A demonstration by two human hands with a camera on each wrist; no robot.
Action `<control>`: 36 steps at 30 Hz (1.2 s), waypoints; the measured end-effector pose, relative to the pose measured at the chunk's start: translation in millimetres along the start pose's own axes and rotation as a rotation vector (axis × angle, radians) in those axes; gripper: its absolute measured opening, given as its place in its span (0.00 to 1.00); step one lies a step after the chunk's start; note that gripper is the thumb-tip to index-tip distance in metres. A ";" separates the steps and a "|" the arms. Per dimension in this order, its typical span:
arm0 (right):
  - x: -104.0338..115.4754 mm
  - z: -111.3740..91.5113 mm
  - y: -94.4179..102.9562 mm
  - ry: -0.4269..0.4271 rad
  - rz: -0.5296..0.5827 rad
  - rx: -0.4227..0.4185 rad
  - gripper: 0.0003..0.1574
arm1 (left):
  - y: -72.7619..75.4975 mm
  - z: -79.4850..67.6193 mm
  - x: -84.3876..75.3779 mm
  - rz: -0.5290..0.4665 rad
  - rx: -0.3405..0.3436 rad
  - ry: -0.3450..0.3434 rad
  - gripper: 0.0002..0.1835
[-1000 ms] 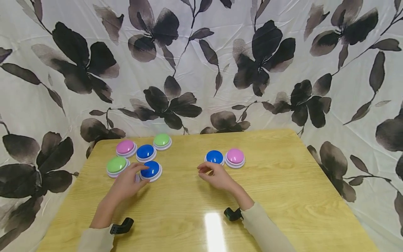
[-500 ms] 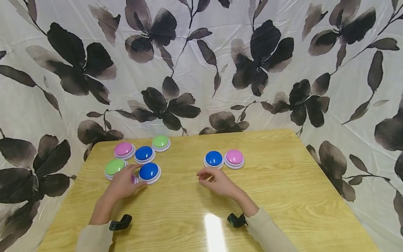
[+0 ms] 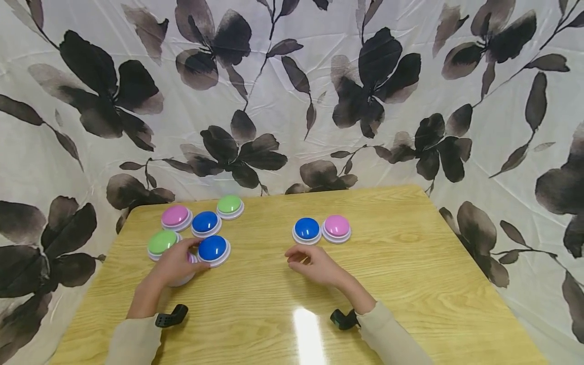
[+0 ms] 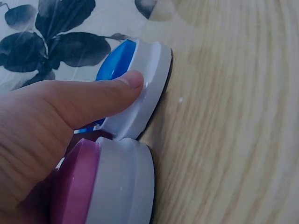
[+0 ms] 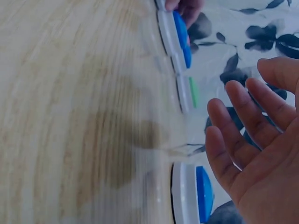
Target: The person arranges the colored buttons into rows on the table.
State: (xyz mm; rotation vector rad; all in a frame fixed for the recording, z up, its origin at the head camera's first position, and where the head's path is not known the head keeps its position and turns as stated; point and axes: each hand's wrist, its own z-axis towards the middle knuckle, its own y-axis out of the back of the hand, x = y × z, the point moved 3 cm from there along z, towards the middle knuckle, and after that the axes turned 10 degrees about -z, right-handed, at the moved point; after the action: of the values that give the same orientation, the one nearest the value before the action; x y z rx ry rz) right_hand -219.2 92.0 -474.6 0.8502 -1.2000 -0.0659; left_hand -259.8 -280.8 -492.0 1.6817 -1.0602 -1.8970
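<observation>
My left hand reaches around the near-left side of a blue push button with a white base. Its thumb lies against that base in the left wrist view, and the fingers are at the button's left rim. A pink push button sits under the palm, mostly hidden in the head view, beside the blue one. My right hand hovers over the table, fingers relaxed and holding nothing, just in front of a second blue push button.
Another pink push button stands beside that blue one. Left of centre are two green push buttons, a third blue one and a further pink one. A floral cloth hangs behind the wooden table.
My left index finger has drawn back from over the blue dome to its left edge. The right hand has pulled slightly away from the other blue button. The head view has shifted a little rightward.
</observation>
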 end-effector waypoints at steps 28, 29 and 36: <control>-10.8 3.7 -16.2 0.001 0.020 0.040 0.13 | 3.7 24.2 14.2 -0.087 0.156 0.080 0.54; -11.1 3.6 -16.5 0.001 0.021 0.042 0.14 | 3.3 24.9 14.4 -0.087 0.159 0.076 0.54; -12.6 3.3 -18.4 -0.008 0.041 0.053 0.15 | 2.1 26.5 12.2 -0.091 0.170 0.040 0.52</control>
State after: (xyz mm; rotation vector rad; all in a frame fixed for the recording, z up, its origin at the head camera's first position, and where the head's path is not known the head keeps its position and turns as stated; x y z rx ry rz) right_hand -220.0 83.3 -495.3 0.8715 -1.2310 -0.0040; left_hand -288.1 -283.6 -498.8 1.8827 -1.1763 -1.8648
